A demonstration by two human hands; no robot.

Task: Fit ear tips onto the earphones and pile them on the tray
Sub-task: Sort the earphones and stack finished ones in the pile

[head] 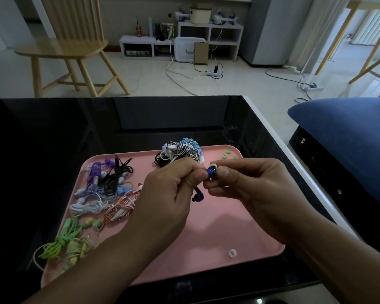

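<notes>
1. Left hand (173, 185) pinches the blue earbud (211, 171) above the pink tray (206, 227), nozzle pointing right.
2. Right hand (248, 187) pinches the white ear tip (214, 165), touching the bud's right end, so push leftward.

2 bare forearms come in from the bottom edge, with no sleeve, watch, ring or band showing on either. The left hand (169, 189) and the right hand (248, 189) are both ungloved. The right thumb shows 1 short, plain, unpainted nail, trimmed close; the other nails are turned out of sight.
</notes>
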